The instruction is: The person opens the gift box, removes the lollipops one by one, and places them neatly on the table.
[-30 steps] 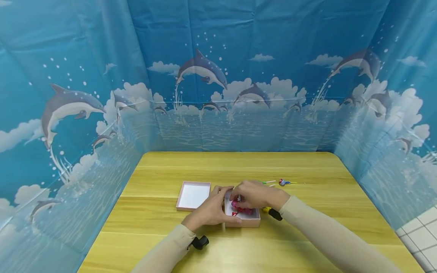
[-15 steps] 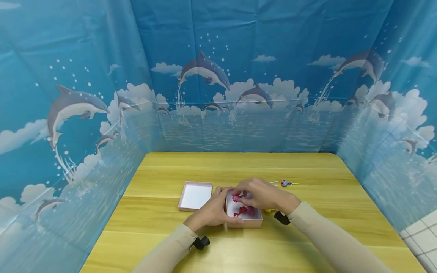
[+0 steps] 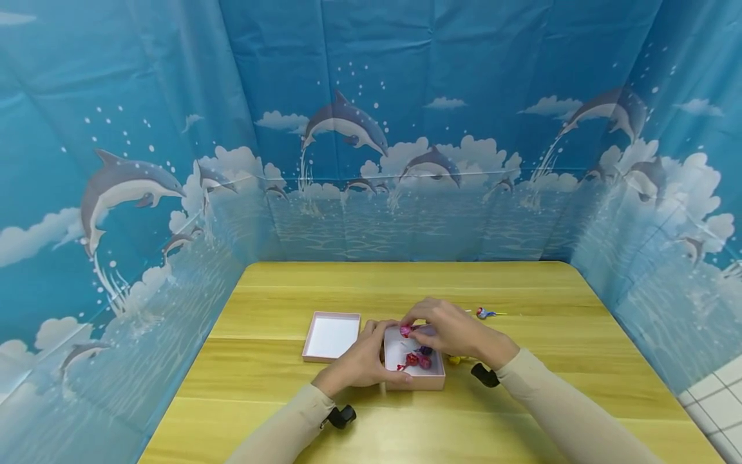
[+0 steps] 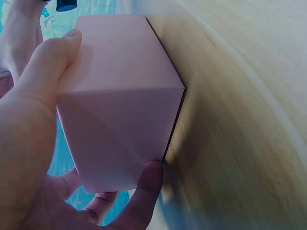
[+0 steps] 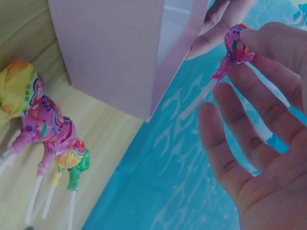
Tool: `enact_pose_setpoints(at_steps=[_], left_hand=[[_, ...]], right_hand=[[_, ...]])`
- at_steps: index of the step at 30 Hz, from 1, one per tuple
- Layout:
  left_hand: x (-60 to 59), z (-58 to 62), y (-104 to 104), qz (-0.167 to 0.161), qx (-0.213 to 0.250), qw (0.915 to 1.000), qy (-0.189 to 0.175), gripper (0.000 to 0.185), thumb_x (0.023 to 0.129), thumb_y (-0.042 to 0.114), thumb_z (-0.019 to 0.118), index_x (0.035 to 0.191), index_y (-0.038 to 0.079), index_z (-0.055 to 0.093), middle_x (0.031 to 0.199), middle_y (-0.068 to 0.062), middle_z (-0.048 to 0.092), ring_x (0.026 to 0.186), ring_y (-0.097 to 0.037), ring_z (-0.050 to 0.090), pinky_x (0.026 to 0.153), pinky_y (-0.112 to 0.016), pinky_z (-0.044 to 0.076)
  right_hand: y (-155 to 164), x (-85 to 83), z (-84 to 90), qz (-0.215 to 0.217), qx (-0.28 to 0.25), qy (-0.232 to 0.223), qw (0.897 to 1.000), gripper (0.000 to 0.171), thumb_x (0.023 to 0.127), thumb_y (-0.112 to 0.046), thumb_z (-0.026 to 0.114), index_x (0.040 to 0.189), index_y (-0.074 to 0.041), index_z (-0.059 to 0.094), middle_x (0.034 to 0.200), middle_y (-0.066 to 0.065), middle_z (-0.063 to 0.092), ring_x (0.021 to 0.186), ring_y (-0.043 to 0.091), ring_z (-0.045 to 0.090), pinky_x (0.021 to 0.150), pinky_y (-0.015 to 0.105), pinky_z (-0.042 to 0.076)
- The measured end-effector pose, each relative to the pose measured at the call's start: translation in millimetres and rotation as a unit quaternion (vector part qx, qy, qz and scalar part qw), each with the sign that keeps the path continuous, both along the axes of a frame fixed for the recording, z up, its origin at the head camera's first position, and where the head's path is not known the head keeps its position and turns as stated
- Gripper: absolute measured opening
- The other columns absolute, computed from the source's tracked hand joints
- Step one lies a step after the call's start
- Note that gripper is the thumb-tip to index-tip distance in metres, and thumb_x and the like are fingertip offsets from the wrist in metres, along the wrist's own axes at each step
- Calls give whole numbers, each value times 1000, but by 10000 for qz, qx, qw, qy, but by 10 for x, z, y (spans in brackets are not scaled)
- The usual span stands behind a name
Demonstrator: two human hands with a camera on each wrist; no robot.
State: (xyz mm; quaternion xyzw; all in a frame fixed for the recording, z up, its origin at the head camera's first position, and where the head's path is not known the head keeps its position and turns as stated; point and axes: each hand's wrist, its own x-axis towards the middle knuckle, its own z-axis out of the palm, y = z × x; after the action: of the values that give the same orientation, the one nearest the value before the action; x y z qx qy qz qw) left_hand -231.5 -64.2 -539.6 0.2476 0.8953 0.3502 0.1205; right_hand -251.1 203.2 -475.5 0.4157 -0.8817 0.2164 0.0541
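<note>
A small pink box (image 3: 415, 380) stands open on the wooden table (image 3: 406, 283) with several red and pink lollipops (image 3: 416, 359) inside. My left hand (image 3: 371, 357) grips the box's left side; in the left wrist view the thumb (image 4: 53, 67) and a finger (image 4: 146, 189) clasp the box (image 4: 120, 96). My right hand (image 3: 426, 327) hovers over the box's far edge and pinches a pink wrapped lollipop (image 3: 405, 330). The right wrist view shows that lollipop (image 5: 233, 48) held by its head, stick hanging down, beside the box wall (image 5: 110, 52).
The box's pink lid (image 3: 332, 335) lies upturned just left of the box. More lollipops (image 5: 43, 129) lie on the table right of the box, and one (image 3: 482, 313) lies further back right. Blue dolphin-print sheets wall in the table's three sides.
My right hand has come up out of the box with a pink lollipop pinched in its fingers. The left hand has stayed on the box.
</note>
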Motion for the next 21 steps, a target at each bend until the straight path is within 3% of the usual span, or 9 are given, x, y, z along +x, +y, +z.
enact_pose_setpoints(at_steps=[6, 13, 21], left_hand=[[11, 3, 3, 28, 10, 10000, -45, 118, 88, 65, 99, 180, 24, 38, 157, -14, 52, 126, -20, 58, 109, -45, 59], [16, -6, 11, 95, 9, 9999, -44, 119, 88, 65, 100, 180, 24, 37, 159, -15, 51, 132, -23, 60, 117, -51, 60], [21, 0, 6, 93, 21, 9999, -63, 120, 87, 64, 100, 181, 24, 37, 159, -15, 51, 133, -25, 62, 118, -53, 60]], right_hand=[[78, 13, -18, -64, -105, -6, 9999, 20, 110, -14, 82, 130, -19, 85, 126, -3, 85, 116, 25, 81, 100, 48, 69], [172, 9, -47, -194, -302, -139, 9993, 23, 110, -11, 82, 132, -15, 85, 127, 1, 85, 108, 20, 81, 88, 46, 71], [318, 32, -75, -424, -261, -145, 9987, 21, 110, -13, 82, 130, -16, 85, 125, 0, 86, 109, 20, 83, 94, 48, 72]])
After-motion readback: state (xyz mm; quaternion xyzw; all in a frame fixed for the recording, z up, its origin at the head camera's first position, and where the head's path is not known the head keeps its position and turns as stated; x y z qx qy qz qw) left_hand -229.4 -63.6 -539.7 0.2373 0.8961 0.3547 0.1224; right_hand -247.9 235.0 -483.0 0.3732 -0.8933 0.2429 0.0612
